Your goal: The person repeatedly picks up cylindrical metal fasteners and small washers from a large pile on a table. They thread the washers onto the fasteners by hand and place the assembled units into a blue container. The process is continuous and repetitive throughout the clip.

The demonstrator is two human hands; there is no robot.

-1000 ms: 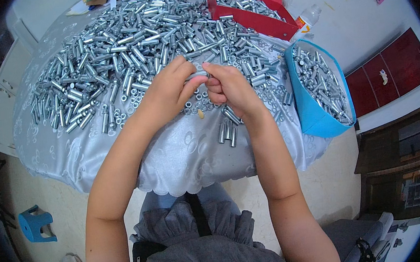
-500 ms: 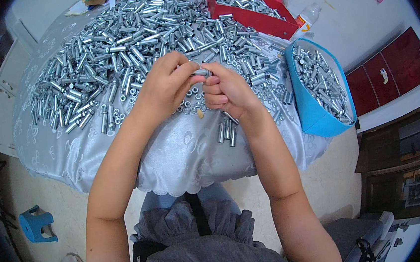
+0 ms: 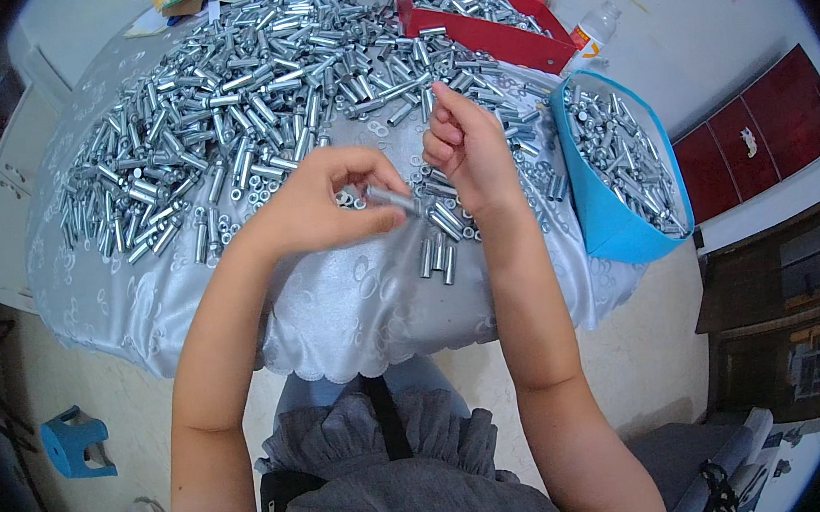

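A round table (image 3: 336,301) under a shiny white cloth fills the middle of the view, its near edge hanging in scallops above the person's lap. Across its far half lies a big heap of metal tubes (image 3: 250,104) — short silver cylinders piled loosely, thinning out toward the near side. Behind the heap stands a red box (image 3: 496,14) with more tubes in it. At the table's right edge sits a blue bin (image 3: 611,209), tilted and also loaded with tubes.

On the floor at the lower left stands a small blue stool (image 3: 75,443). A plastic bottle (image 3: 593,30) lies on the floor past the red box, and dark red cabinets (image 3: 761,138) line the far right.

The hands are apart, both raised over the near part of the cloth. The left hand (image 3: 323,210) pinches one tube (image 3: 391,198) between thumb and fingertips; the tube juts out to the right, roughly level. The right hand (image 3: 467,149) is just beside it, fingers curled loosely with the index raised — whether it holds anything small I cannot tell.

Below the hands a few tubes lie in a small cluster (image 3: 437,254) on the cloth, and small washers (image 3: 233,234) are scattered near the heap's edge.
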